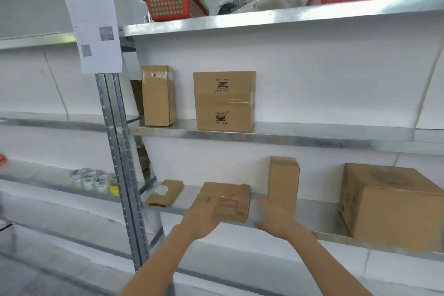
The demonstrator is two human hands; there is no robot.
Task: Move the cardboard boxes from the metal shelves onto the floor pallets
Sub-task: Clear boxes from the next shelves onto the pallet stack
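I saw the flat cardboard box (223, 200) lying on the lower metal shelf (312, 221), near its front edge: matte brown, low and squarish, with clear tape and a blurred reddish label across the lid. The left hand (204, 218) lay over its near-left corner with fingers stretched out on the lid, not curled. The right hand (274, 216) was open with fingers spread just beside the box's right edge; I couldn't tell if it touched. Behind that hand a tall narrow carton (283, 182) stood upright, its top flaps ragged. A big cube-shaped carton (389, 204) sat farther right, and a thin kraft parcel (165, 193) with a white label lay to the left. The shelves were dull galvanized steel on a perforated upright (120, 163). Two more taped cartons (224, 101) stood on the shelf above. Red plastic lattice baskets (175, 6) sat on top.
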